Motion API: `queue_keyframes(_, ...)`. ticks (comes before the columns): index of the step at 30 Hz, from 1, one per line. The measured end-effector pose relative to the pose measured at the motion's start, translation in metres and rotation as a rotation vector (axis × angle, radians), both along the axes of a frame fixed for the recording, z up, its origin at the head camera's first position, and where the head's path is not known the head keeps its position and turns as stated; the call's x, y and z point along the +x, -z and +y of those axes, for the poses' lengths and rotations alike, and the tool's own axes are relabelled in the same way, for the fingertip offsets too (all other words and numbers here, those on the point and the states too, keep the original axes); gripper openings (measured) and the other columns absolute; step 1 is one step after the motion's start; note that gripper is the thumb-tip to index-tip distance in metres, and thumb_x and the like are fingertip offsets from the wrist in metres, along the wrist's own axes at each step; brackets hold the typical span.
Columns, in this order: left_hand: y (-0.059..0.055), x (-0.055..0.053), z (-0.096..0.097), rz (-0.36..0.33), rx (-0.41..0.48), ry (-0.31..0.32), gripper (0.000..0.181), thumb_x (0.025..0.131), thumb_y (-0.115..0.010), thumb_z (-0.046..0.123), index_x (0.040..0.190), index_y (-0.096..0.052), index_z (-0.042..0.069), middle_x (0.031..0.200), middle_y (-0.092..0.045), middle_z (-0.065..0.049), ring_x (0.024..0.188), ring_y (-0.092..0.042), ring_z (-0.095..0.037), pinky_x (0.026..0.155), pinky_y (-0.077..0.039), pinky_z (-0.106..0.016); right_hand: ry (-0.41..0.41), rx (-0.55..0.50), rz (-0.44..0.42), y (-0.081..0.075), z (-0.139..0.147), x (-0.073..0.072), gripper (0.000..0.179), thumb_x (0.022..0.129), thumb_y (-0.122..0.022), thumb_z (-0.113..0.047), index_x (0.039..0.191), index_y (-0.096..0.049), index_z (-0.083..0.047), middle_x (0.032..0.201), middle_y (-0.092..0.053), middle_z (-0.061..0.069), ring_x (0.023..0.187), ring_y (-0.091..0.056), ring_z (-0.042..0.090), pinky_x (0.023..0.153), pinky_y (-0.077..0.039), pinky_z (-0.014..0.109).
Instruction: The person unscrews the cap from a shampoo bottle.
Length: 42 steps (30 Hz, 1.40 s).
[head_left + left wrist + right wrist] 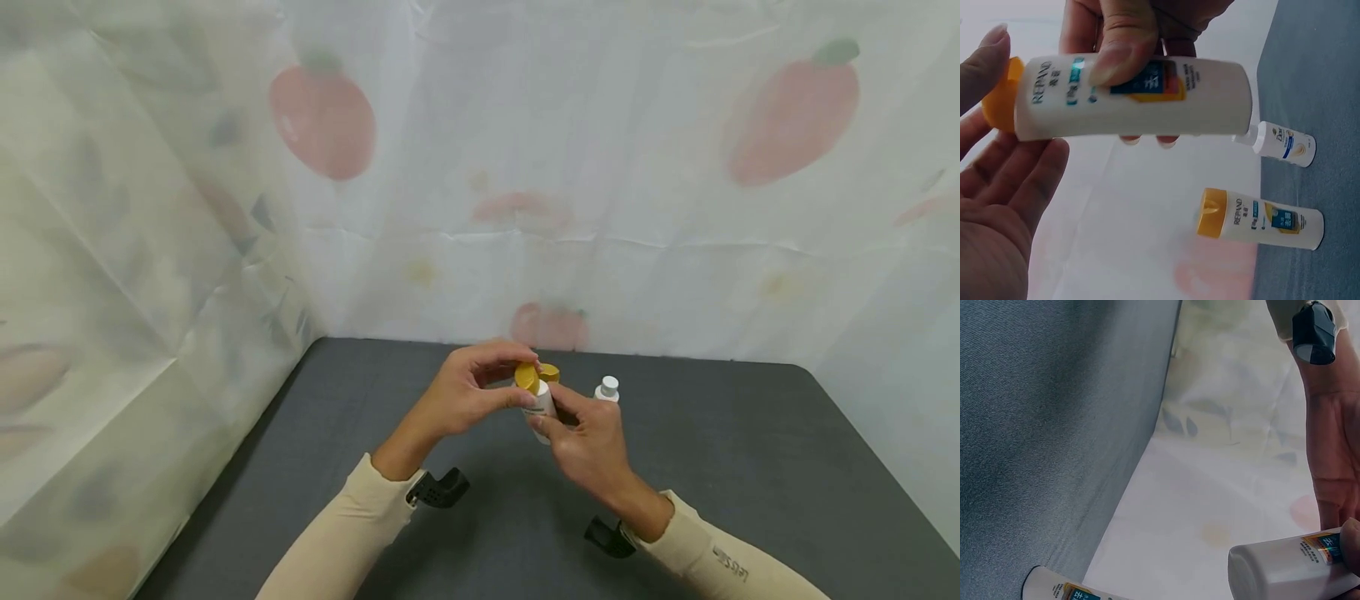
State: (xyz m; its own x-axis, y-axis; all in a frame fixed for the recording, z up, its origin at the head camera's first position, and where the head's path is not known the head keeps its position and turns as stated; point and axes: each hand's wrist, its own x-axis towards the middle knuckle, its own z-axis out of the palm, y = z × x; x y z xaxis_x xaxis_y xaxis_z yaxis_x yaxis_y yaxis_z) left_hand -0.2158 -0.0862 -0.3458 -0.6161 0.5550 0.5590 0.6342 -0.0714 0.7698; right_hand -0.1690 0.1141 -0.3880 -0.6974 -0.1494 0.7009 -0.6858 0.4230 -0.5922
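Held bottle [1132, 115], white, smooth: the cap is apparently being worked, and the next move is seemingly calling for a steady body under moving fingers

Right hand [588, 437] is gripping the held bottle's body above the table; left hand [461, 392] is pinching its moulded yellow cap [1002, 97]; a printed white yellow-capped bottle [1260, 219] is standing behind the held bottle; a rounded white pump bottle [1285, 144] is standing behind and right of it; a grey, fine-textured table [720, 450] is spreading below it; a creased fruit-print sheet [615, 150] is hanging beyond it
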Motion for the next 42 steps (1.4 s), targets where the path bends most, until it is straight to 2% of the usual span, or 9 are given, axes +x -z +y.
queue_keyframes(4, 0.002, 0.0, 0.003, 0.008, 0.036, -0.012, 0.042, 0.093, -0.08, 0.019, 0.124, -0.068, -0.007, 0.12, -0.063, -0.03, 0.107, -0.07, -0.014, 0.101, -0.06, -0.033, -0.012, 0.0, 0.019, 0.0, -0.001, 0.0, 0.031, 0.082, -0.084, 0.005, 0.112, -0.078, -0.002, 0.098, -0.082, 0.013, 0.085, -0.081, 0.022, 0.077, -0.059, 0.012)
queue_keyframes(9, 0.004, 0.0, 0.009, 0.017, 0.082, -0.033, 0.044, 0.09, -0.081, 0.027, 0.114, -0.07, -0.009, 0.112, -0.063, -0.024, 0.101, -0.069, -0.011, 0.096, -0.062, -0.032, -0.011, 0.008, 0.057, 0.001, 0.0, -0.001, 0.031, 0.081, -0.084, 0.004, 0.111, -0.078, -0.004, 0.091, -0.082, 0.01, 0.079, -0.08, 0.017, 0.073, -0.061, 0.015)
queue_keyframes(12, 0.006, 0.0, 0.013, 0.014, 0.115, -0.027, 0.037, 0.09, -0.083, 0.021, 0.111, -0.072, -0.008, 0.109, -0.064, -0.022, 0.097, -0.067, -0.012, 0.088, -0.063, -0.027, -0.008, 0.01, 0.073, 0.002, 0.0, -0.001, 0.033, 0.081, -0.085, 0.004, 0.112, -0.079, -0.005, 0.088, -0.082, 0.009, 0.076, -0.08, 0.016, 0.072, -0.061, 0.016)
queue_keyframes(17, 0.008, 0.002, 0.019, -0.004, 0.182, 0.028, 0.027, 0.092, -0.079, 0.007, 0.112, -0.072, -0.01, 0.112, -0.068, -0.033, 0.097, -0.073, -0.011, 0.078, -0.064, -0.029, -0.01, -0.006, 0.068, 0.003, -0.001, -0.001, 0.036, 0.079, -0.083, 0.007, 0.114, -0.079, -0.002, 0.095, -0.082, 0.012, 0.081, -0.081, 0.021, 0.075, -0.061, 0.015)
queue_keyframes(22, 0.009, 0.003, 0.023, -0.007, 0.229, 0.083, 0.024, 0.095, -0.074, 0.004, 0.106, -0.07, -0.017, 0.112, -0.064, -0.044, 0.099, -0.076, -0.007, 0.081, -0.066, -0.038, -0.007, -0.018, 0.06, 0.003, -0.002, 0.0, 0.034, 0.078, -0.083, 0.008, 0.11, -0.08, -0.002, 0.093, -0.082, 0.013, 0.08, -0.081, 0.021, 0.072, -0.06, 0.014)
queue_keyframes(25, 0.008, 0.005, 0.023, -0.019, 0.217, 0.072, 0.023, 0.094, -0.075, 0.003, 0.108, -0.071, -0.015, 0.114, -0.065, -0.042, 0.101, -0.076, -0.009, 0.083, -0.065, -0.039, -0.016, -0.025, 0.051, 0.003, -0.002, 0.0, 0.033, 0.079, -0.084, 0.008, 0.11, -0.08, -0.002, 0.094, -0.082, 0.012, 0.081, -0.081, 0.02, 0.073, -0.06, 0.014)
queue_keyframes(30, 0.005, 0.008, 0.015, -0.066, 0.135, 0.021, 0.028, 0.096, -0.072, 0.002, 0.122, -0.072, -0.009, 0.127, -0.069, -0.031, 0.114, -0.074, -0.012, 0.095, -0.063, -0.035, -0.021, -0.02, 0.002, 0.001, -0.002, 0.002, 0.034, 0.081, -0.083, 0.007, 0.113, -0.078, -0.002, 0.1, -0.082, 0.014, 0.086, -0.081, 0.023, 0.076, -0.062, 0.019)
queue_keyframes(38, 0.004, 0.007, 0.011, -0.008, 0.073, -0.011, 0.028, 0.099, -0.067, 0.0, 0.126, -0.071, -0.006, 0.13, -0.07, -0.026, 0.117, -0.073, -0.017, 0.096, -0.062, -0.036, 0.0, -0.021, -0.008, 0.001, 0.0, 0.002, 0.038, 0.08, -0.084, 0.007, 0.117, -0.077, -0.001, 0.1, -0.081, 0.015, 0.087, -0.081, 0.025, 0.075, -0.061, 0.016)
queue_keyframes(42, 0.006, 0.007, 0.013, 0.01, 0.081, -0.024, 0.026, 0.099, -0.066, -0.003, 0.124, -0.07, -0.009, 0.133, -0.068, -0.027, 0.119, -0.071, -0.033, 0.096, -0.062, -0.036, -0.003, -0.019, -0.019, 0.001, 0.0, 0.003, 0.04, 0.081, -0.084, 0.006, 0.12, -0.076, -0.001, 0.103, -0.081, 0.016, 0.088, -0.081, 0.025, 0.075, -0.065, 0.028)
